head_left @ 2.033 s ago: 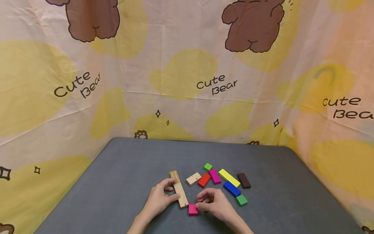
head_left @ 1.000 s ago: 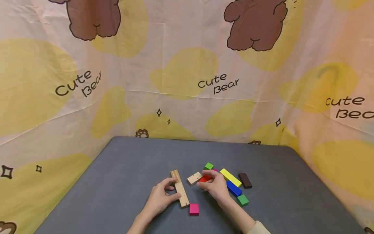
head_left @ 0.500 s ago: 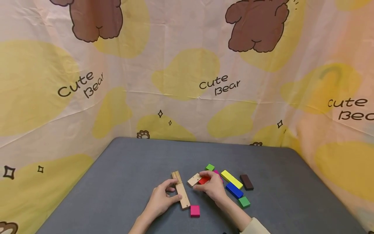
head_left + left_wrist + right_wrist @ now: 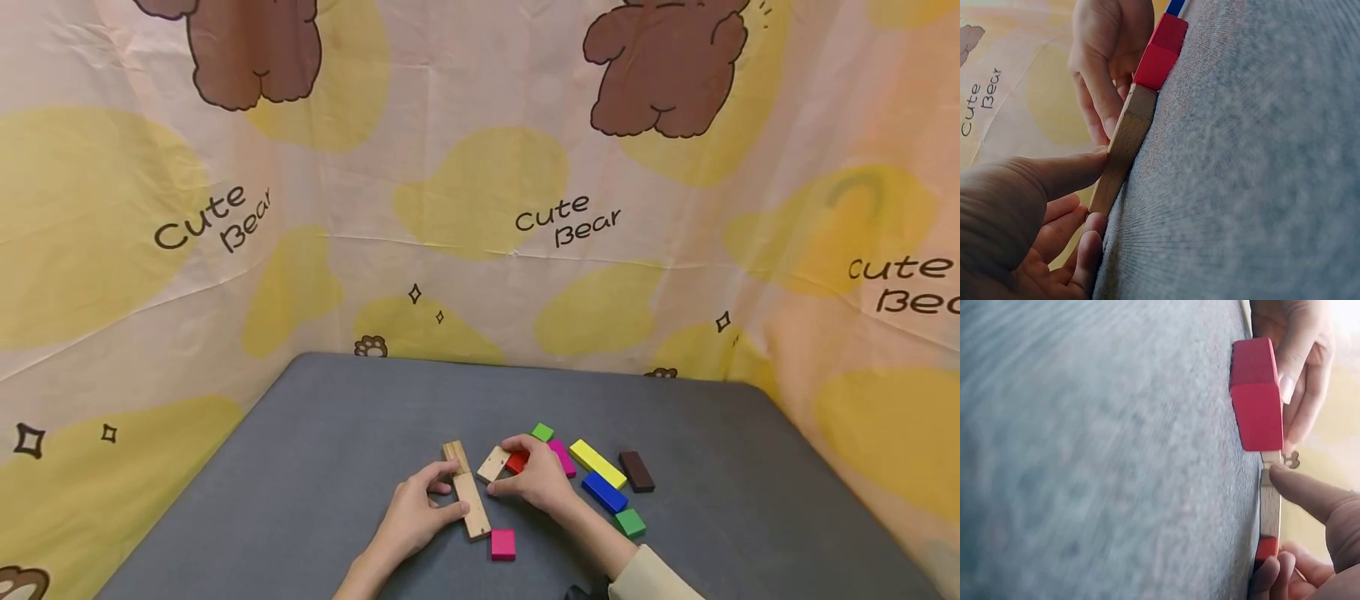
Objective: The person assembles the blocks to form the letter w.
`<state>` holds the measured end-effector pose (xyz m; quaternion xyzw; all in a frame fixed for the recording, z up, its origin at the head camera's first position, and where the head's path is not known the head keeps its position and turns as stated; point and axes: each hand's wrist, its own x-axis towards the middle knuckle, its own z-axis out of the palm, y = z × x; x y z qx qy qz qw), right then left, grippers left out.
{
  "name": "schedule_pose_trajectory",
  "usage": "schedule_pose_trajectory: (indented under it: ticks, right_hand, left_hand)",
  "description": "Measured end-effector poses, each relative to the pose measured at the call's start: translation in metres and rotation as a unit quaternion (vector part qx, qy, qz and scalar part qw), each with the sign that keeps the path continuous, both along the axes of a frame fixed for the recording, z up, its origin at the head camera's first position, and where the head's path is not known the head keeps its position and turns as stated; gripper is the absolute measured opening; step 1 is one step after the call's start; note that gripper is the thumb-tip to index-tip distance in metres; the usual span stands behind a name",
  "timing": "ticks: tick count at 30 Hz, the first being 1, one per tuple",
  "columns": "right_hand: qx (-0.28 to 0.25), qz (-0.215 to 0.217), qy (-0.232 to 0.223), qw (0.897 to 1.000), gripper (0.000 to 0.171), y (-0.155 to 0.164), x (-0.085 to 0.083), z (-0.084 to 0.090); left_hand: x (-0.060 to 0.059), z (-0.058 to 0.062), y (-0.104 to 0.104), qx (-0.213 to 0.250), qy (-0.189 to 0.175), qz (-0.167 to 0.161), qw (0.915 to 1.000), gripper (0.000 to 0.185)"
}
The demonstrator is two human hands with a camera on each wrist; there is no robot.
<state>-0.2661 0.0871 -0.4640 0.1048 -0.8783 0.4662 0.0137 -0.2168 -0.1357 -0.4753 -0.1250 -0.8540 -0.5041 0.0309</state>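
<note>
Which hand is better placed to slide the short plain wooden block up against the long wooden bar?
Right. The right hand already touches the short plain wooden block; the left hand holds the long wooden bar.

Long plain wooden bar [image 4: 467,489] on the grey felt tabletop [image 4: 300,467], short pale wooden block [image 4: 493,463] just right of the bar's far end, pink square block [image 4: 502,544] right of its near end, flat yellow rectangular block [image 4: 597,463] farther right, dark brown rectangular block [image 4: 636,471] beyond that

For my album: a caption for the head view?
Left hand holds a long wooden bar; right hand grips a small wooden block.
</note>
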Motion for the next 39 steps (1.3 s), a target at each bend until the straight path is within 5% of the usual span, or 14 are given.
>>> schedule_pose_trajectory:
  ticks: [39]
  right_hand:
    - [0.039,0.043,-0.004,0.998,0.061,0.007,0.0,0.008]
  left_hand:
    - [-0.002,0.002,0.001,-0.014,-0.004,0.003,0.9999,0.055]
